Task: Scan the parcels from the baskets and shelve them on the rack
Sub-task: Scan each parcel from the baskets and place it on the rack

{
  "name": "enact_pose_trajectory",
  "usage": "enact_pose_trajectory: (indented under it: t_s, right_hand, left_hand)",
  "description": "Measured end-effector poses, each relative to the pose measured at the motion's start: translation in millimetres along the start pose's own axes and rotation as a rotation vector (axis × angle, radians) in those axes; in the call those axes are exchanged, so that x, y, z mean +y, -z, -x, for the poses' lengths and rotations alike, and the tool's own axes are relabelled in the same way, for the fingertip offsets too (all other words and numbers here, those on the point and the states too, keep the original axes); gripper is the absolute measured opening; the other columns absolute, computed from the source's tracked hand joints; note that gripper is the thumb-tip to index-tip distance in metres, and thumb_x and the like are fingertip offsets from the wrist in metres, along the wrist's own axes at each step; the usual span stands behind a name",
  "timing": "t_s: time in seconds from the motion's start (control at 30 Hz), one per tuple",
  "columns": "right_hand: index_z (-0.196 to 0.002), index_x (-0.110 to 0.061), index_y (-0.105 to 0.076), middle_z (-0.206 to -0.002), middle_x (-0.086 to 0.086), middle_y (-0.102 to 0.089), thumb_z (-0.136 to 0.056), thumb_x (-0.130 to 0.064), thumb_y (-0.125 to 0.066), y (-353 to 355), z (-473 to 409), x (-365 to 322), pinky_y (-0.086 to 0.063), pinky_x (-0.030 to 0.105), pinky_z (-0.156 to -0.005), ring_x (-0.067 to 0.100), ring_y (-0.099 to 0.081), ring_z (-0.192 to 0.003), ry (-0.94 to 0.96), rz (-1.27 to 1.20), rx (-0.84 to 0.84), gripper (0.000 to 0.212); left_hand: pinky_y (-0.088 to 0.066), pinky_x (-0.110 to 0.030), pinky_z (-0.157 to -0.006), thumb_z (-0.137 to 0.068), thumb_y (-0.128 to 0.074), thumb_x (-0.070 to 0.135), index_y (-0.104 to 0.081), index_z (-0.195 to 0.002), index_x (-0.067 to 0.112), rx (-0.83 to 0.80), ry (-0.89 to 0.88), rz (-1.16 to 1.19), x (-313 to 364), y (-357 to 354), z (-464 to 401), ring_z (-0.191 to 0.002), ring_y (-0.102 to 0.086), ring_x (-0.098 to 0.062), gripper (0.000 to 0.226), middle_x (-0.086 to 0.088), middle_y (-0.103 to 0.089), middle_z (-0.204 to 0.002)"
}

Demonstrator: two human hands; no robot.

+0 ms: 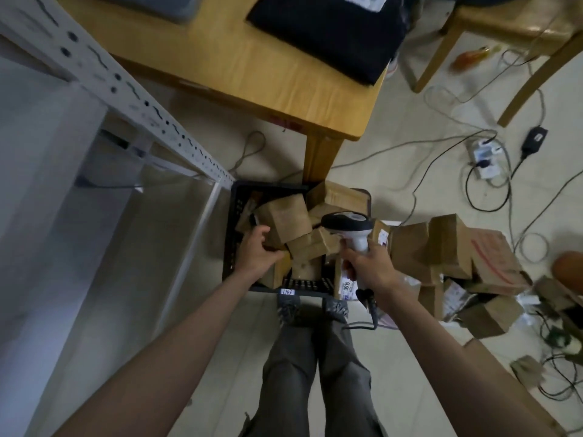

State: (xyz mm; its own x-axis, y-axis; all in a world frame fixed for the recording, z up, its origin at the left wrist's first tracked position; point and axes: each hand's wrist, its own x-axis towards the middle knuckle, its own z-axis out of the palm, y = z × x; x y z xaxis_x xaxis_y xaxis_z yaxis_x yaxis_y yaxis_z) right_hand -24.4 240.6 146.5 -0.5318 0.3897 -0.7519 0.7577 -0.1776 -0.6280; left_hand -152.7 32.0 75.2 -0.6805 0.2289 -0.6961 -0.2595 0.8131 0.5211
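Parcels (pixel 285 220) in plain brown cardboard lay heaped in a black basket (pixel 232 244) on the floor, right in front of the person's shoes (pixel 312 307). A small white tag (pixel 287 292) on the basket's near edge carried handwritten marks too blurred to read. The left hand (pixel 260 249) reached into the basket's left side, fingers curled around the corner of one box (pixel 277 275). The right hand (pixel 367 266) gripped the white handle of a barcode scanner (pixel 348 227), whose dark head hung over the basket's right side; its cable (pixel 369 313) trailed below the wrist. Beside that hand a white label (pixel 345 283) showed large digits, seemingly "3016", though blurred. More boxes (pixel 448 247) were piled on the floor just right of the basket, one with red tape lines. The grey metal rack (pixel 132 99) stood at the left, its upright meeting the basket's far left corner. A wooden surface (pixel 252 67) stood beyond, and cables (pixel 473 143) sprawled across the floor.
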Motion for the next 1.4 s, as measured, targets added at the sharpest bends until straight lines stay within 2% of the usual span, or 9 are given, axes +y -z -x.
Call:
enact_pose_trajectory:
  t_s: [0.1, 0.27, 0.37, 0.47, 0.63, 0.87, 1.03, 1.23, 1.4]
  right_hand:
    - [-0.099, -0.009, -0.062, -0.064, 0.002, -0.063, -0.097, -0.009, -0.064, -7, -34, 14, -0.048, 0.027, -0.052, 0.009, -0.058, -0.051, 0.0, 0.027, 0.01, 0.003]
    - [-0.105, -0.011, -0.061, -0.068, 0.004, -0.063, -0.098, -0.011, -0.062, -21, -79, 35, -0.05, 0.029, -0.053, 0.012, -0.058, -0.056, -0.021, -0.015, -0.007, 0.007]
    - [-0.103, -0.012, -0.061, -0.068, 0.003, -0.063, -0.097, -0.011, -0.063, -26, -96, 49, -0.051, 0.026, -0.053, 0.012, -0.059, -0.057, -0.017, -0.032, -0.002, 0.006]
    - [-0.103, -0.011, -0.061, -0.065, 0.0, -0.063, -0.097, -0.01, -0.064, -27, -106, 62, -0.05, 0.021, -0.049, 0.006, -0.059, -0.052, -0.012, -0.048, -0.003, 0.007]
    - [-0.101, -0.013, -0.061, -0.054, -0.007, -0.062, -0.097, -0.009, -0.063, -26, -109, 76, -0.046, 0.015, -0.045, 0.001, -0.056, -0.046, 0.002, -0.049, 0.012, 0.006]
    - [-0.11, -0.012, -0.061, -0.066, 0.001, -0.061, -0.098, -0.01, -0.062, -25, -86, 64, -0.049, 0.023, -0.051, 0.007, -0.056, -0.052, 0.017, -0.06, -0.005, 0.013]
    - [-0.111, -0.012, -0.062, -0.074, 0.006, -0.062, -0.096, -0.012, -0.065, -26, -57, 47, -0.05, 0.031, -0.058, 0.013, -0.057, -0.059, 0.028, -0.066, -0.019, 0.015]
    - [-0.106, -0.01, -0.063, -0.074, 0.008, -0.068, -0.093, -0.012, -0.069, -22, 8, 18, -0.048, 0.025, -0.052, 0.013, -0.056, -0.056, 0.059, -0.104, -0.039, 0.015]
    - [-0.106, -0.002, -0.063, -0.072, 0.013, -0.067, -0.09, -0.006, -0.07, -13, 77, -13, -0.047, 0.024, -0.047, 0.012, -0.053, -0.048, 0.106, -0.148, -0.045, 0.019]
  left_hand:
    - [-0.051, -0.04, -0.09, -0.076, -0.084, 0.026, -0.044, -0.14, 0.024, 0.001, -0.058, -0.16, -4, -19, -39, -0.122, -0.05, -0.025, 0.076, -0.005, -0.042, -0.14]
    - [-0.044, -0.045, -0.098, -0.069, -0.089, 0.038, -0.028, -0.149, 0.022, 0.067, -0.2, -0.591, -4, -49, -102, -0.14, -0.029, -0.034, 0.102, -0.008, -0.022, -0.154]
    - [-0.019, -0.055, -0.122, -0.063, -0.091, 0.049, -0.004, -0.159, 0.026, 0.001, -0.184, -0.822, -8, -63, -140, -0.152, -0.003, -0.041, 0.131, -0.012, 0.005, -0.166]
    - [-0.004, -0.065, -0.121, -0.059, -0.09, 0.058, 0.016, -0.158, 0.029, -0.045, -0.161, -1.002, -15, -76, -168, -0.15, 0.018, -0.045, 0.148, -0.015, 0.028, -0.163]
    - [-0.019, -0.066, -0.118, -0.06, -0.092, 0.051, 0.012, -0.157, 0.03, -0.069, -0.157, -1.031, -25, -87, -181, -0.15, 0.006, -0.05, 0.144, -0.019, 0.013, -0.164]
    - [-0.049, -0.056, -0.101, -0.058, -0.091, 0.053, -0.001, -0.156, 0.029, 0.043, -0.233, -0.881, -30, -74, -153, -0.141, -0.014, -0.047, 0.135, -0.018, -0.004, -0.156]
    - [-0.044, -0.061, -0.1, -0.049, -0.091, 0.052, -0.003, -0.151, 0.034, 0.111, -0.211, -0.596, -29, -41, -113, -0.137, -0.018, -0.044, 0.136, -0.014, -0.008, -0.151]
    - [-0.04, -0.062, -0.102, -0.044, -0.085, 0.062, -0.008, -0.15, 0.05, 0.125, 0.053, -0.041, -39, 6, -18, -0.139, -0.03, -0.04, 0.132, -0.005, -0.015, -0.154]
    - [-0.047, -0.045, -0.104, -0.048, -0.079, 0.074, -0.026, -0.148, 0.047, 0.109, 0.208, 0.348, -42, 37, 80, -0.128, -0.05, -0.023, 0.117, -0.001, -0.042, -0.15]
